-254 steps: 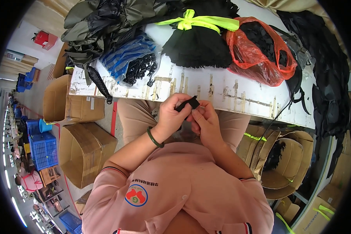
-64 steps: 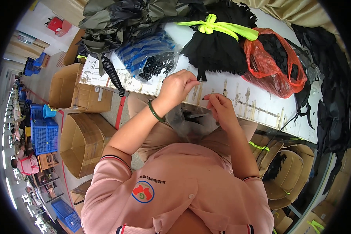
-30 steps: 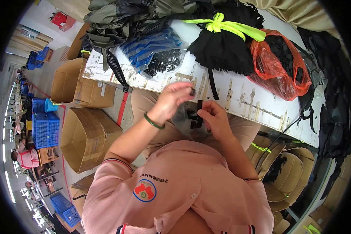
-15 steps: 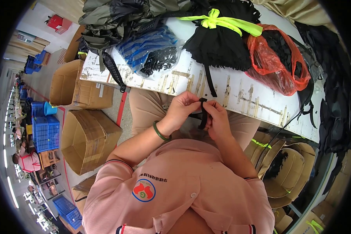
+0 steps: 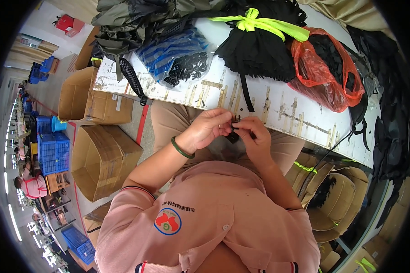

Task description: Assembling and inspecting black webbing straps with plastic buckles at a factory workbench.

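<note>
A: Hands?
B: Left hand (image 5: 210,128) and right hand (image 5: 255,135) both pinched, fingertips on a small black strap piece (image 5: 233,137).
A: Its position?
B: Between the hands, over the lap, just off the near edge of the white table (image 5: 305,109).
A: On the table?
B: Blue-striped clear bag (image 5: 164,57) of black plastic parts (image 5: 189,69); black fabric bundle (image 5: 255,54); red bag (image 5: 323,93).

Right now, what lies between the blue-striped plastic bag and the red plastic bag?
Head view: a black fringed bundle tied with a neon-yellow band lies between the blue-striped plastic bag and the red plastic bag, one black strap sticking out.
</note>
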